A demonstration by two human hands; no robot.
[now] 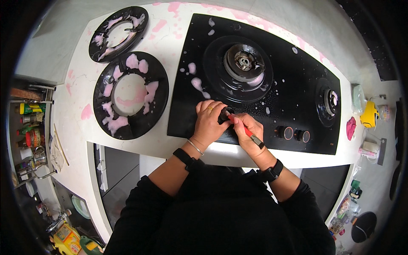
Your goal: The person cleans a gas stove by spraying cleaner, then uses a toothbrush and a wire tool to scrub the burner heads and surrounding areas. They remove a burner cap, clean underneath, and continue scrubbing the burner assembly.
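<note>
My left hand (pixel 208 119) grips a small dark round piece (pixel 224 116), probably a burner part, over the front edge of the black glass gas cooktop (pixel 296 111). My right hand (pixel 250 129) holds a slim red-handled cleaning tool (pixel 248 131). Its metal-tipped end is against the round piece, while a metal collar with a dark end points back toward my wrist. Fingers hide much of the piece. Beyond my hands is the large burner (pixel 244 62), its centre exposed. A smaller burner (pixel 331 100) lies at the right, and two control knobs (pixel 287 132) sit near the front.
Two black ring-shaped pan supports (pixel 103 79) (pixel 92 51) with pinkish foam lie on the white counter (pixel 76 118) at left. Foam spots dot the cooktop. A rack of bottles (pixel 33 134) stands far left; a pink cloth (pixel 351 128) and yellow object (pixel 369 114) are at right.
</note>
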